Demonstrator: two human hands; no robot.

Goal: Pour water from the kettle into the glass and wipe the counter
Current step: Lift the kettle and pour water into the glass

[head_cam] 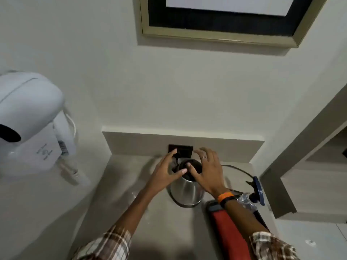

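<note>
A steel kettle (187,192) with a black lid stands on the beige counter (120,194) near the back wall. My left hand (165,173) hovers at the lid's left side, fingers spread, thumb near the lid. My right hand (208,171) rests over the lid's right side, fingers apart, thumb on the black top. Neither hand clearly grips anything. No glass or cloth shows clearly; something clear and crinkled (244,199) lies behind my right wrist.
A black socket (181,150) sits in the backsplash behind the kettle, with a black cord (236,168) running right. A red and black object (225,228) lies under my right forearm, a blue piece (260,190) beside it. A white wall-mounted hair dryer (32,121) hangs left.
</note>
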